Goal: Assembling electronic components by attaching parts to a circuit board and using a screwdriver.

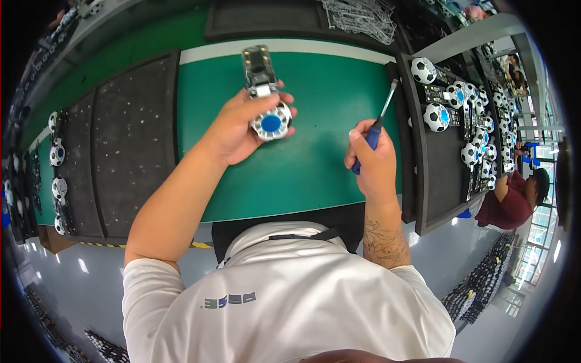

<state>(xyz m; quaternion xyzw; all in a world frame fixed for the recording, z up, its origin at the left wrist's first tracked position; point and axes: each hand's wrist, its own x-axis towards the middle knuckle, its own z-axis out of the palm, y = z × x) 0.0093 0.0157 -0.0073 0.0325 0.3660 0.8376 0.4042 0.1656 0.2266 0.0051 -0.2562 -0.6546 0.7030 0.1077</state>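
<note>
My left hand (239, 124) is closed around a small assembly above the green work mat (290, 175). Its lower part is a round black-and-white football-patterned piece (270, 123) with a blue disc in the middle. A dark rectangular bracket with brass-coloured dots (258, 66) extends from it, away from me. To the right, my right hand (373, 157) grips a screwdriver (370, 140) by its blue handle. The metal shaft points up and to the right, apart from the assembly. What the left palm covers is hidden.
On the right stands a dark tray (423, 181) with several football-patterned assemblies (437, 117). A dark speckled tray (133, 133) lies left, with similar round pieces (57, 155) along its far left. Beyond the mat is a pile of silvery metal parts (362, 19). A person (508, 199) is at far right.
</note>
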